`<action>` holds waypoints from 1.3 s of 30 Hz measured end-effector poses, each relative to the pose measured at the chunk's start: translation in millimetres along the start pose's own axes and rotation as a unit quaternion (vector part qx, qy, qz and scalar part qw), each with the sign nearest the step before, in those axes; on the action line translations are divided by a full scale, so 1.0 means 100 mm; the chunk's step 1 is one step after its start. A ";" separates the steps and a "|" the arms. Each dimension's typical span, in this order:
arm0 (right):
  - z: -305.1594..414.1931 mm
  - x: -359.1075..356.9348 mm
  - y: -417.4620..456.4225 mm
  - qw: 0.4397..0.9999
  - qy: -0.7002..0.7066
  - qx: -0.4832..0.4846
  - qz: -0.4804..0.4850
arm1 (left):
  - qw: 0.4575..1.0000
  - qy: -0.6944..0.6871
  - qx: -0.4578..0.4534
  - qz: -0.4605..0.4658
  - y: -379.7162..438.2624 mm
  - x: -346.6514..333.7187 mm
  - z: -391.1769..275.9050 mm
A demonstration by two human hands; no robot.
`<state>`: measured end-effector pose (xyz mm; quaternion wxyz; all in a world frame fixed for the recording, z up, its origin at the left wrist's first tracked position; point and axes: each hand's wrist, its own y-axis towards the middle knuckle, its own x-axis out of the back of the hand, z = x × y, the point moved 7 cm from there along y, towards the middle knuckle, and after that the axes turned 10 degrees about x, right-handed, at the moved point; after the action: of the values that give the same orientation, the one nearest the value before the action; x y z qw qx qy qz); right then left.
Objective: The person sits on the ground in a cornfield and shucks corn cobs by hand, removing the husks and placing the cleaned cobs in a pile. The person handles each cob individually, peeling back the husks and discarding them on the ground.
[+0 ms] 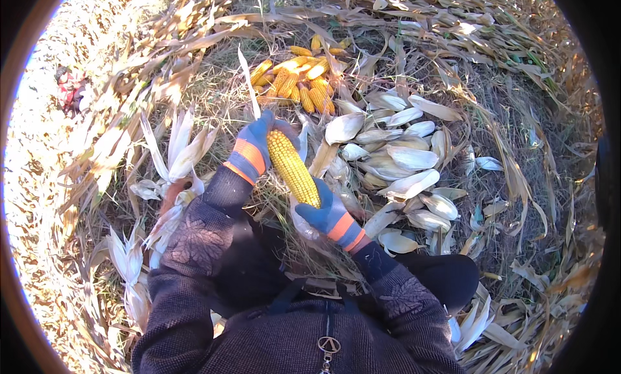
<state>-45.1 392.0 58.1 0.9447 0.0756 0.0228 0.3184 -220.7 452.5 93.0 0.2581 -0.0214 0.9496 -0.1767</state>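
A bare yellow ear of corn slants between my two hands, its kernels facing up. My left hand, in a blue glove with an orange band, grips the upper end, where a pale strip of husk sticks up beside the fingers. At the lower end my right hand, gloved alike, closes around the tip. Beyond the hands lies a heap of husked yellow ears. To the right is a pile of ears still in pale husks.
Empty opened husks lie at the left, and more at the lower right. Dry corn stalks and leaves ring the grassy ground. My bent legs are close below my hands. A red object shows far left.
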 end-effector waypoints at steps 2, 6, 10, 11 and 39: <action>-0.05 0.02 -0.02 0.997 0.052 -0.058 -0.008 | 0.997 -0.062 -0.024 -0.047 0.03 0.05 0.01; -0.08 0.03 -0.03 0.973 0.164 -0.156 -0.038 | 0.988 -0.071 -0.110 -0.085 0.01 -0.09 -0.20; -0.02 0.02 0.03 0.984 0.139 -0.098 -0.043 | 0.979 -0.045 -0.150 -0.130 0.00 -0.04 -0.17; -0.02 0.01 0.03 0.986 0.131 -0.094 -0.036 | 0.979 -0.055 -0.140 -0.138 -0.01 0.01 -0.15; -0.07 0.10 0.01 0.989 0.080 -0.118 0.038 | 0.966 0.017 -0.126 -0.223 -0.22 0.35 -0.29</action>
<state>-38.3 400.0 51.0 0.9292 -0.0609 0.0579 0.3599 -266.9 437.0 107.2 0.1910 -0.2622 0.9396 -0.1091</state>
